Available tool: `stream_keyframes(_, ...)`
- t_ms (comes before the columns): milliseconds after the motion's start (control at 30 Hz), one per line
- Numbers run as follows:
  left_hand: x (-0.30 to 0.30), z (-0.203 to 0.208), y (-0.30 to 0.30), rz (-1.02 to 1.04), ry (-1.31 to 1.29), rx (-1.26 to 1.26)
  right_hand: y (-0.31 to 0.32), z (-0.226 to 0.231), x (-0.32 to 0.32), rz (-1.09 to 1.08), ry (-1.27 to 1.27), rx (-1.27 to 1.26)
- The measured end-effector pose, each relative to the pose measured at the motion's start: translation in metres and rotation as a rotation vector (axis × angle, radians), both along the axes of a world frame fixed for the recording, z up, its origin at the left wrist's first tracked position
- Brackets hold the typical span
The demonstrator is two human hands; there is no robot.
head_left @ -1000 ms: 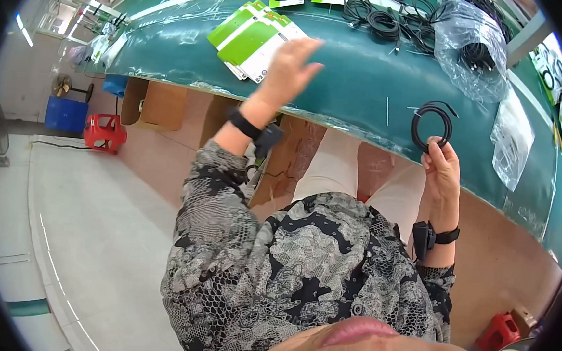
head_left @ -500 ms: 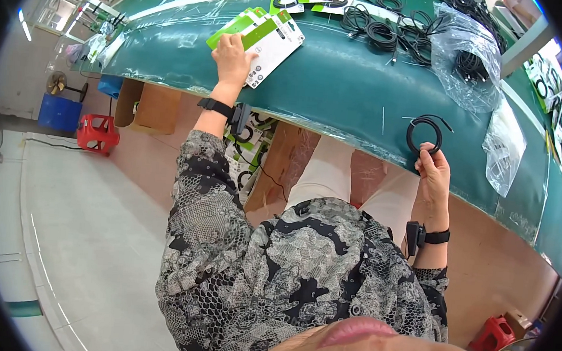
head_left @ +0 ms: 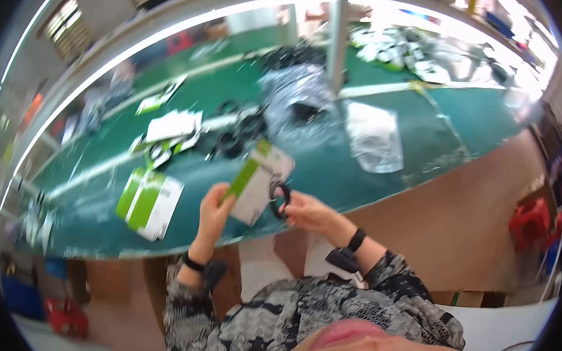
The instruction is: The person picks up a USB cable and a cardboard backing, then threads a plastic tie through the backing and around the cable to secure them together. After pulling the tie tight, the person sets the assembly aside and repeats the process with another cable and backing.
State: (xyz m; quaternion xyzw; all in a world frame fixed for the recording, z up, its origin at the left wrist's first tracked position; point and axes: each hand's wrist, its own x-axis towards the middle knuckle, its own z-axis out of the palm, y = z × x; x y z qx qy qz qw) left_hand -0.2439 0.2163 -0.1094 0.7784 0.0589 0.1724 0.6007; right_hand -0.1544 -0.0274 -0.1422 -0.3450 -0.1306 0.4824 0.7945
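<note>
My left hand grips a green and white packaging card by its left edge, with the fingers closed on it. The card is lifted over the front of the green table and tilted. In front of the card's right side hangs a small black coiled cable, pinched in the fingers of my right hand. Motion blur hides whether coil and card touch. To the left of my left hand, a few similar green and white cards lie overlapping on the table.
Loose black cables and more carded packs lie farther back on the green table. A clear bag of black cables sits near an upright post. A flat clear bag lies right. A red stool stands far right.
My left hand has lifted one card from the pile and brought it right. My right hand has moved the coiled cable in to meet it. The view has swung right.
</note>
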Motion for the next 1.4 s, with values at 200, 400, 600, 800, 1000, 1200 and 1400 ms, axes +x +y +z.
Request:
stream_keyframes(200, 0.02, -0.011, -0.04, -0.223, -0.053, -0.2, -0.022, -0.015, 0.01, -0.062, 0.137, -0.022)
stream_keyframes(400, 0.046, -0.007, -0.037, -0.177, -0.175, -0.206, -0.026, -0.022, 0.04, -0.16, 0.101, -0.068)
stream_keyframes(600, -0.013, 0.155, -0.008, -0.55, -0.57, -0.797, -0.032, -0.032, 0.048, -0.204, -0.002, -0.046)
stream_keyframes(800, -0.075, 0.269, -0.031, -1.424, -0.675, -0.685, -0.029, -0.031, 0.046, -0.183, 0.02, -0.027)
stream_keyframes(1000, -0.082, 0.288, -0.068, -1.712, -0.566, -0.734, -0.033, -0.027, 0.037, -0.208, 0.0, -0.024)
stream_keyframes(1200, -0.1, 0.279, -0.063, -1.659, -0.637, -0.664, -0.035, -0.029, 0.038, -0.209, 0.013, -0.011)
stream_keyframes(1400, -0.116, 0.281, -0.054, -1.579, -0.675, -0.464, -0.039, -0.035, 0.043, -0.234, -0.007, -0.032)
